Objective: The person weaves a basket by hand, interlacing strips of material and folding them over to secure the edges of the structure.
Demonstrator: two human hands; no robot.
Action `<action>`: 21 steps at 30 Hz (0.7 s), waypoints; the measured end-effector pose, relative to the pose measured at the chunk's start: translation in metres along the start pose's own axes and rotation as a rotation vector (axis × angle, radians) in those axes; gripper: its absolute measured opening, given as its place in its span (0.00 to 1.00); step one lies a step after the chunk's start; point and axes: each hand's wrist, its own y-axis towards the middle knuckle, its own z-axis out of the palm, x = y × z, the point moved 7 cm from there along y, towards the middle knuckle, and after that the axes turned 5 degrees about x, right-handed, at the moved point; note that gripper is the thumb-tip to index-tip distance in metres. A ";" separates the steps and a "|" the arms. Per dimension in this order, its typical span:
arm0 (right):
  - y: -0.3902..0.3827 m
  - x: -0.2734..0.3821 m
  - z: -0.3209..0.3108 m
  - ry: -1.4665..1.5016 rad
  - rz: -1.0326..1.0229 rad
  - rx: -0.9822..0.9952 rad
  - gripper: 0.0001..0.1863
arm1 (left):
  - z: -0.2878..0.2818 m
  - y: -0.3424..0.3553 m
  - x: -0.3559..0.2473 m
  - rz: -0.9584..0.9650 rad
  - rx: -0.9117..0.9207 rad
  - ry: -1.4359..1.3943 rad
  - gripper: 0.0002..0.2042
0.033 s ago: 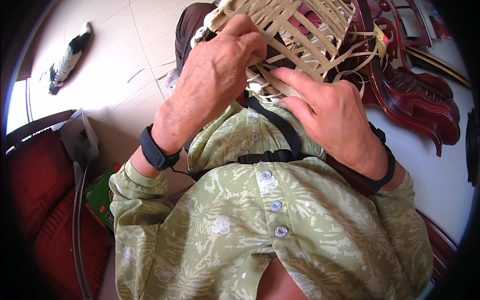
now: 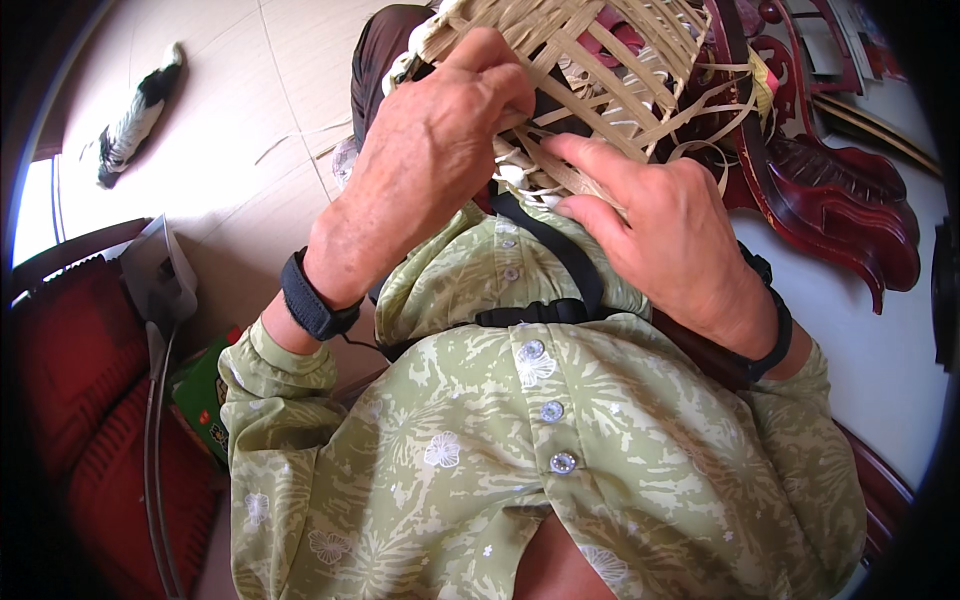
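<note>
An open lattice of flat tan strips, a piece of basketwork (image 2: 600, 75), rests over my lap at the top of the view. White cord or padding shows along its near and left edges. My left hand (image 2: 440, 130) curls closed over the near left part of the weave; its fingertips are hidden, so what they pinch does not show. From the right, my right hand (image 2: 670, 225) grips a flat tan strip (image 2: 570, 178) between thumb and forefinger at the near edge. The hands are a short gap apart.
Loose strip ends (image 2: 715, 110) curl out on the right, beside carved dark red wood (image 2: 835, 200). On the tiled floor (image 2: 235, 90) at the far left lies a black-and-white furry or feathery thing (image 2: 140, 115). A red cushioned chair (image 2: 90, 370) stands at the left.
</note>
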 end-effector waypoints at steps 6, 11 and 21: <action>0.012 0.000 -0.002 -0.102 0.027 0.119 0.09 | -0.001 0.000 0.001 -0.011 -0.003 -0.014 0.06; 0.013 0.009 -0.023 -0.157 -0.092 -0.114 0.09 | 0.000 0.001 0.002 -0.031 0.015 -0.057 0.06; 0.029 -0.009 -0.038 -0.066 -0.106 -0.020 0.09 | 0.002 0.002 0.004 -0.015 0.036 -0.015 0.04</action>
